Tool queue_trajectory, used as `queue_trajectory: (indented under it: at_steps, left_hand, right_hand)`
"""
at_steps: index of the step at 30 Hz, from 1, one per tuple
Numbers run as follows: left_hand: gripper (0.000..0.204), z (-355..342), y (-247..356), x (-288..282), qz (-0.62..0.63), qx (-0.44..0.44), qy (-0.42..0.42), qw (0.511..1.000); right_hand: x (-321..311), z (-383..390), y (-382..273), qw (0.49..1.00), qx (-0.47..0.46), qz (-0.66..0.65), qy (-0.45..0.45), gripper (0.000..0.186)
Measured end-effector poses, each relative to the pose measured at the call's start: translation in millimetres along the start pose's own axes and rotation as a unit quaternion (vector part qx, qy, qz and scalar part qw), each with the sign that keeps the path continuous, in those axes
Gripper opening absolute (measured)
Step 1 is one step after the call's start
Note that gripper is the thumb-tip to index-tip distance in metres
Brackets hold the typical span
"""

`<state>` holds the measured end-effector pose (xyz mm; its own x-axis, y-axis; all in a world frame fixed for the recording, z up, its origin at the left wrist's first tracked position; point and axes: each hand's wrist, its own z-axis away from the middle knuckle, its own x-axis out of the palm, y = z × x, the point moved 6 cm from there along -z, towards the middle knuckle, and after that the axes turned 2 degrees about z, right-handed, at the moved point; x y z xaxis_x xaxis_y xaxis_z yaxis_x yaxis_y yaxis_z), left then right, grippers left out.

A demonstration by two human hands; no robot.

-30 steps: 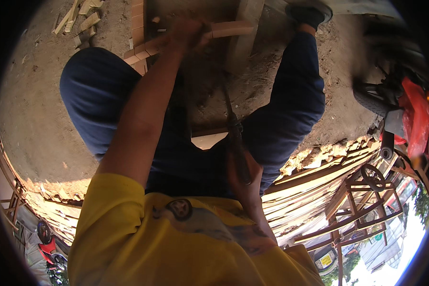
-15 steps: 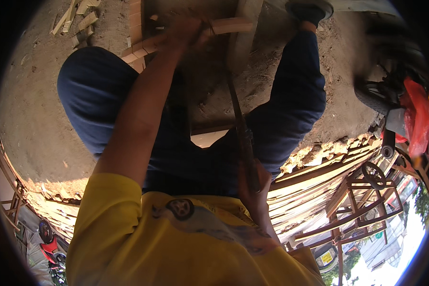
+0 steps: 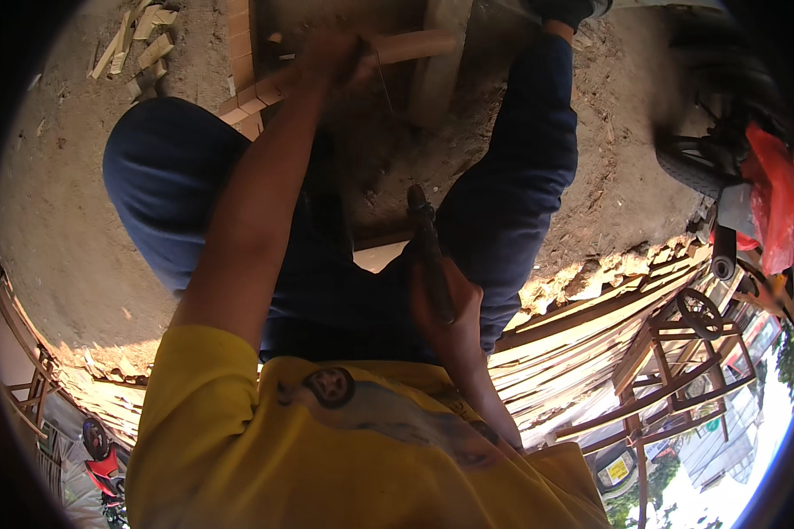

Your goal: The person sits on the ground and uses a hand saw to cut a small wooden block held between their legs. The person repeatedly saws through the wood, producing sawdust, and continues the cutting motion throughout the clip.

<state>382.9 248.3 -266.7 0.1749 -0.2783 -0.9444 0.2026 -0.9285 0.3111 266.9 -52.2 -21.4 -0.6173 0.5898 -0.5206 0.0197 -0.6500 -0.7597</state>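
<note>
A slightly curved strip of pale reddish wood (image 3: 415, 44) lies crosswise at the top of the view, marked off by lines along its left part. My left hand (image 3: 331, 60) is closed around its middle, somewhat blurred. A thin dark line like a wire or cord (image 3: 385, 86) hangs beside that hand. Lower down, between my thighs, my right hand (image 3: 450, 295) is wrapped round a long dark hand tool (image 3: 425, 234) with a rounded far end. Its exact kind does not show. The tool's end stands apart from the wood.
Another segmented wooden piece (image 3: 241, 44) runs up beside the strip, and a pale post or block (image 3: 441, 66) stands by its right end. Offcuts (image 3: 141, 48) lie on the dirt floor. Stacked boards (image 3: 591, 326), a wooden frame (image 3: 679, 379) and a red bag (image 3: 772, 198) are to the right.
My right hand has moved slightly up and left. The tool, which reached in a long thin line toward the post, now looks much shorter. My left hand stays on the wooden strip.
</note>
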Motion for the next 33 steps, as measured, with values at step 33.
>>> queue_trajectory:
  at_steps: [33]
  left_hand:
    - [0.035, 7, 6, -8, 0.015, -0.035, -0.004, 0.999]
  right_hand:
    - [6, -61, 9, 1.000, -0.022, 0.001, 0.002, 0.007]
